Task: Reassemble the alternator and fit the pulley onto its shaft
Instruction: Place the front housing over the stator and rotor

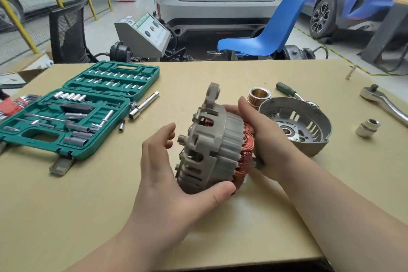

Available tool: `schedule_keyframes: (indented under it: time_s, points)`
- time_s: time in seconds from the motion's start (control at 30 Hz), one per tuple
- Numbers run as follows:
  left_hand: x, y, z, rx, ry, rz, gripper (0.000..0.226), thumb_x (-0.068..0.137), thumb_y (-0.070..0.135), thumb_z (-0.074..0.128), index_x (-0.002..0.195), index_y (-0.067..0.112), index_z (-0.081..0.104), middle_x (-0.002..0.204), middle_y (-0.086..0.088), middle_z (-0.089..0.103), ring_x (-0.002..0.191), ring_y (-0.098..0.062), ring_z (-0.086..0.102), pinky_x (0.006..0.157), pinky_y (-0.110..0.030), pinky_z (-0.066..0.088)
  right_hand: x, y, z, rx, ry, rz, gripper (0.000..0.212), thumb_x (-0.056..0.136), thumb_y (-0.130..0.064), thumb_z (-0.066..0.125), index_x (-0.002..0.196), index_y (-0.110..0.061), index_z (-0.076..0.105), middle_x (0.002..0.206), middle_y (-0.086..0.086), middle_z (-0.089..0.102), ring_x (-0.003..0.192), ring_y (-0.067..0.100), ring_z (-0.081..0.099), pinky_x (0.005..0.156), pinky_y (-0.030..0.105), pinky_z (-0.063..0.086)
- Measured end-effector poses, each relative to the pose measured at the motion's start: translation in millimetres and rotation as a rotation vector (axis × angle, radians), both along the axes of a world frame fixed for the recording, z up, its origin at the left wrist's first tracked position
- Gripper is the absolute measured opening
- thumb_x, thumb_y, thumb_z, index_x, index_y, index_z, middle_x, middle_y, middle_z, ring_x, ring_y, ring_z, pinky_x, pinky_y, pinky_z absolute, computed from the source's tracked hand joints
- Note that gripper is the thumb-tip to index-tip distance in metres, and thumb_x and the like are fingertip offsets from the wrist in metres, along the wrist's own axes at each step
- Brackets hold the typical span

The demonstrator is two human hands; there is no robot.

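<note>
Over the middle of the tan, matte table (220, 227), a ribbed grey cast-metal alternator body (212, 139) is held on edge, its slotted end facing left and a ring of glossy copper windings (248, 150) bulging from its right side. At the alternator body's lower left, the left hand (174, 174) cups it, thumb curled under the rim and fingers loosely bent beside the slotted face. At its right, the right hand (262, 137) wraps the winding side, fingers curved over the top edge. Just right of the alternator body lies the other housing half (309, 126), a round dish-shaped aluminium shell with slotted vents and a bearing at its centre, open side up. Behind the alternator body, touching or nearly touching that shell, stands the pulley (259, 96), a short grooved cylinder with a brassy bore. Farther right of the alternator body sit a stubby chrome socket (367, 128) and a polished ratchet handle (384, 101). Left of the alternator body, a green plastic socket case (77, 108) lies open, holding rows of shiny sockets, with a chrome extension bar (143, 106) just beside it.
</note>
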State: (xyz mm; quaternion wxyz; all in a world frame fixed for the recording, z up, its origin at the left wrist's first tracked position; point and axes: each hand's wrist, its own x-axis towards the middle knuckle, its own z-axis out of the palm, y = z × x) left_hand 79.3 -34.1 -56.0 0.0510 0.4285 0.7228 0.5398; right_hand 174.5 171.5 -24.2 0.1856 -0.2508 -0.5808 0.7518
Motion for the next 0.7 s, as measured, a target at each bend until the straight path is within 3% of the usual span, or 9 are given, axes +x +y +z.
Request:
schedule_keyframes:
  time_s: [0.07,0.13,0.23,0.33,0.4,0.43,0.53,0.6,0.7]
  points:
    - [0.3,4.4,-2.5,0.011,0.012,-0.094,0.097,0.06,0.075,0.086,0.144,0.057,0.041,0.142,0.023,0.044,0.137,-0.005,0.052,0.101,-0.016,0.048,7.4,-4.7,-2.1,0.027,0.052,-0.039,0.053,0.094,-0.063,0.059,0.124,-0.023,0.074,0.125,0.014,0.074,0.119,0.037,0.07,0.112,0.061,0.047]
    - [-3.6,5.8,-6.8,0.054,-0.075,-0.156,0.086,0.065,0.065,0.088,0.141,0.056,0.047,0.14,0.013,0.053,0.13,-0.013,0.062,0.101,-0.029,0.055,10.6,-15.2,-0.7,0.093,0.072,-0.116,0.046,0.096,-0.06,0.058,0.117,-0.024,0.077,0.118,0.011,0.077,0.113,0.03,0.073,0.101,0.05,0.056]
    - [-8.7,0.6,-7.3,0.032,-0.154,-0.159,0.08,0.065,0.079,0.085,0.134,0.061,0.049,0.137,0.005,0.06,0.123,-0.016,0.067,0.098,-0.038,0.057,20.0,-27.7,-5.3,0.239,0.06,-0.2,0.044,0.094,-0.057,0.061,0.123,-0.025,0.071,0.115,0.005,0.075,0.106,0.015,0.073,0.086,0.032,0.06]
    - [-20.5,2.4,-5.1,0.0,-0.272,-0.163,0.072,0.069,0.083,0.079,0.13,0.054,0.054,0.134,-0.002,0.062,0.118,-0.019,0.069,0.095,-0.04,0.055,39.1,-40.2,-16.8,0.306,0.099,-0.097,0.074,0.079,-0.055,0.076,0.146,-0.036,0.051,0.139,-0.016,0.064,0.124,0.005,0.065,0.097,0.029,0.057]
    - [-39.6,15.6,-2.2,-0.003,-0.446,-0.133,0.039,0.093,0.062,0.068,0.123,0.036,0.064,0.129,-0.006,0.064,0.125,-0.03,0.066,0.098,-0.045,0.051,46.8,-46.5,-22.1,0.334,0.135,0.006,0.085,0.077,-0.044,0.083,0.152,-0.043,0.041,0.146,-0.021,0.058,0.127,0.006,0.064,0.094,0.022,0.057]
    - [-49.1,22.8,4.6,-0.006,-0.504,-0.095,0.031,0.1,0.055,0.06,0.117,0.031,0.068,0.127,-0.005,0.065,0.131,-0.032,0.062,0.102,-0.045,0.048,47.1,-47.2,-24.0,0.334,0.153,0.024,0.088,0.077,-0.04,0.086,0.152,-0.045,0.04,0.147,-0.021,0.057,0.127,0.008,0.065,0.093,0.022,0.057]
    - [-66.8,49.0,29.0,0.089,-0.517,-0.102,0.058,0.089,0.081,0.055,0.124,0.037,0.07,0.134,0.005,0.068,0.131,-0.017,0.061,0.11,-0.043,0.045,42.2,-42.9,-23.9,0.275,0.153,-0.022,0.1,0.071,-0.035,0.089,0.156,-0.041,0.037,0.148,-0.012,0.057,0.122,0.014,0.069,0.091,0.026,0.059]
    - [-70.7,64.9,38.0,0.053,-0.497,-0.119,0.044,0.099,0.068,0.053,0.126,0.04,0.072,0.13,0.015,0.071,0.127,-0.009,0.063,0.113,-0.046,0.046,40.3,-37.8,-19.4,0.256,0.122,-0.013,0.108,0.067,-0.036,0.09,0.159,-0.039,0.033,0.151,-0.007,0.055,0.124,0.016,0.068,0.097,0.034,0.059]
    - [-64.3,83.4,41.1,-0.024,-0.608,-0.196,0.03,0.097,0.059,0.063,0.097,0.039,0.085,0.103,0.008,0.082,0.099,-0.017,0.079,0.084,-0.037,0.062,40.3,-29.8,-13.8,0.239,0.118,0.029,0.105,0.065,-0.029,0.091,0.155,-0.041,0.04,0.149,-0.005,0.057,0.124,0.02,0.069,0.098,0.039,0.059]
